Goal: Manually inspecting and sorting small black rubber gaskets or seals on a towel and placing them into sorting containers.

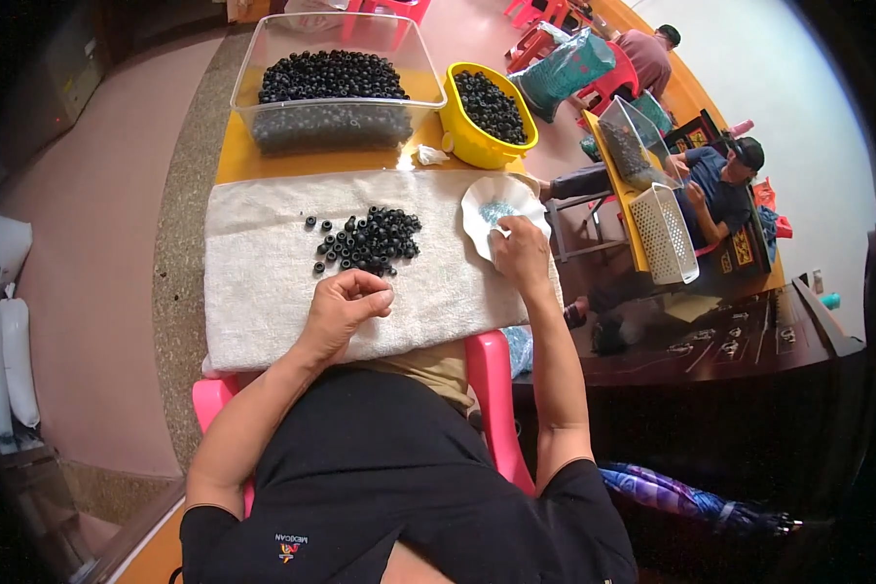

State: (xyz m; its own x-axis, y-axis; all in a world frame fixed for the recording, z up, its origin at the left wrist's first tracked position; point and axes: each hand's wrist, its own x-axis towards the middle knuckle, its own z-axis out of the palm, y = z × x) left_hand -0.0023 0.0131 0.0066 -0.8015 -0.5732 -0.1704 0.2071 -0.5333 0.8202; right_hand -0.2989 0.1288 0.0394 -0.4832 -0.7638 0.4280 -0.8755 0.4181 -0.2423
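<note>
On a whitish cloth (263,321) lies a pile of small black ring-like pieces (375,237), several of them loose at its left. My left hand (346,310) is just below the pile, fingers curled and thumb against the index finger; what it pinches, if anything, is too small to name. To the right, my right hand (523,253) reaches into a white wavy-rimmed dish (474,231). Its fingertips are drawn together beside tiny pale-blue bits (496,209), and whether they hold one is hidden.
Behind the cloth stand a big clear plastic bin (336,125) and a yellow basket (487,151), both filled with black pieces. A crumpled white scrap (432,155) lies between them. At right, another person (720,190) sits by a white perforated basket (664,234). A folded umbrella (686,496) lies lower right.
</note>
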